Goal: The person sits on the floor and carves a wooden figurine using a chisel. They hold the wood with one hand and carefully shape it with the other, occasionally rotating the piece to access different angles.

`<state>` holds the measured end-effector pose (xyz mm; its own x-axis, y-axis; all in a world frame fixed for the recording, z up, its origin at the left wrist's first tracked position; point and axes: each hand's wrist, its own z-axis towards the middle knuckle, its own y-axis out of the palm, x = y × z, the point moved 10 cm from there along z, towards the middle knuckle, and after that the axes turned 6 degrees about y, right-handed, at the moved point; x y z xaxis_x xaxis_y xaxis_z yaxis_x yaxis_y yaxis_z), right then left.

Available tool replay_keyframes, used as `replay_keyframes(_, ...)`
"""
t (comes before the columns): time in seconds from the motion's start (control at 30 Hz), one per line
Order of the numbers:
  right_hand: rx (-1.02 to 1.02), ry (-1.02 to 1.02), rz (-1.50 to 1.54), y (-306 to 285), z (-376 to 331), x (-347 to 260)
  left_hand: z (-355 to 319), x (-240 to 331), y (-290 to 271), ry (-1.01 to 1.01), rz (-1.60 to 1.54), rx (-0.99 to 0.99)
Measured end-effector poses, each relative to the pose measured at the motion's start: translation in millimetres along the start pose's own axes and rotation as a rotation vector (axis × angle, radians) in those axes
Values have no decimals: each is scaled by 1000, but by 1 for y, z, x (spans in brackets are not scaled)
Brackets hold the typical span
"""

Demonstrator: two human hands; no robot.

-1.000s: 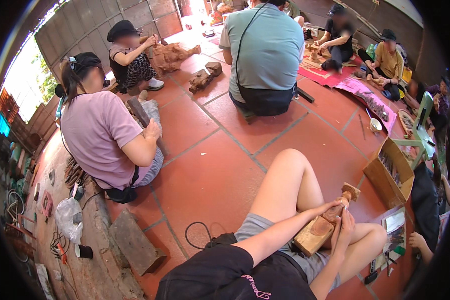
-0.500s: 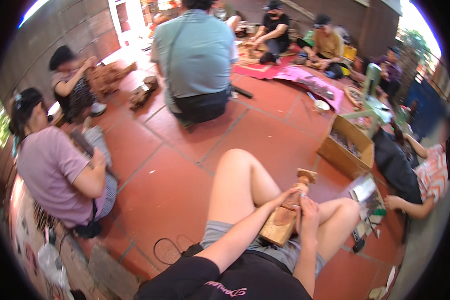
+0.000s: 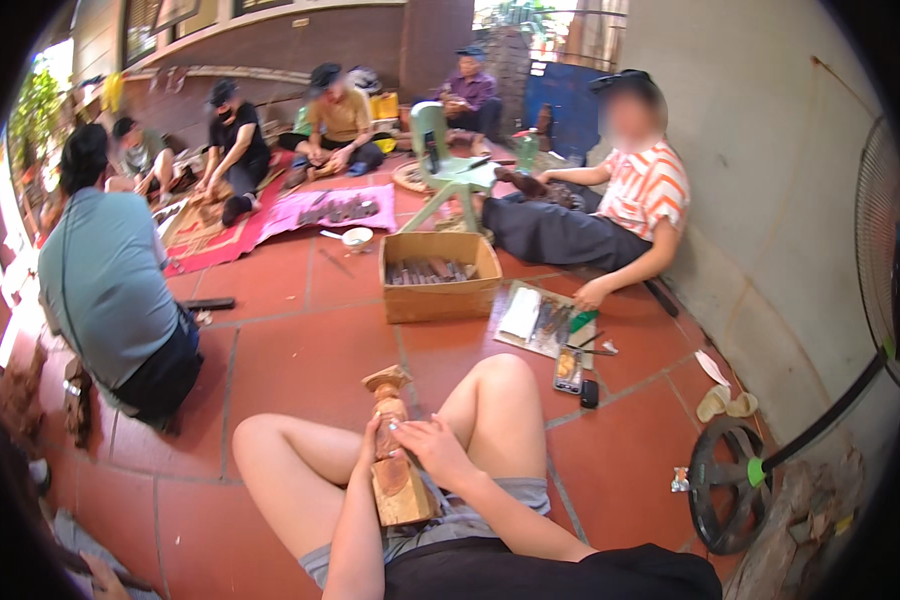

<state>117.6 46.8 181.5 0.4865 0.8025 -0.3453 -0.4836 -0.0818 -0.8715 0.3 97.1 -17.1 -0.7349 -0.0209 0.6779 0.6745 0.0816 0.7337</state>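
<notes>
mostly red floor: broad tiles (image 3: 620, 470) under the seated person, with a cardboard box (image 3: 440, 304) of slim dark things on the far side, beyond the bent knees.
grey shorts (image 3: 522, 492): the lap, a soft bed between the legs; the near end of the wood lies over it.
carved wooden piece (image 3: 394, 478): in the lap between the knees, lengthwise from near to far; likely solid, stiff and fairly weighty for its length, with no give under the fingers.
block end (image 3: 406, 506): squared, pale and thick, at the near end; probably the heaviest part and the surest place to grip or brace, its flat sides unlikely to roll.
right hand (image 3: 438, 450): over the right side of the wood, fingers slightly spread, fingertips at the middle; whether they pinch something small, i cannot tell.
left hand (image 3: 369, 446): along the left side, fingers seemingly pressed together; the thumb and underside are hidden.
flared cap (image 3: 386, 378): far end, thin-edged; likely the part to chip first, so a poor handhold.
narrow neck (image 3: 389, 400): just near of the cap; smooth-looking, perhaps a little slippery, best steadied lightly without levering.
</notes>
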Motion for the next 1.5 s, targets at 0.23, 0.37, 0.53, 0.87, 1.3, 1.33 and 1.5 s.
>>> replay_keyframes(0.23,-38,21,-37,-1,-5,-4,7,-5,-26,30,52,156)
replay_keyframes(0.37,-90,33,-75,-1,-5,-8,2,-2,-15,23,74,147)
replay_keyframes(0.53,-91,30,-68,0,-8,-13,-3,-1,1,-33,71,111)
replay_keyframes(0.87,-160,21,-86,8,-11,-24,3,-4,-2,-67,135,37)
replay_keyframes(1.3,-242,45,-84,-1,-11,-30,5,-6,-5,-48,139,33)
replay_keyframes(1.33,-247,51,-78,-2,-12,-30,4,-6,-4,-50,139,35)
replay_keyframes(1.5,-199,21,-39,1,-11,-28,2,-5,-5,-50,118,44)
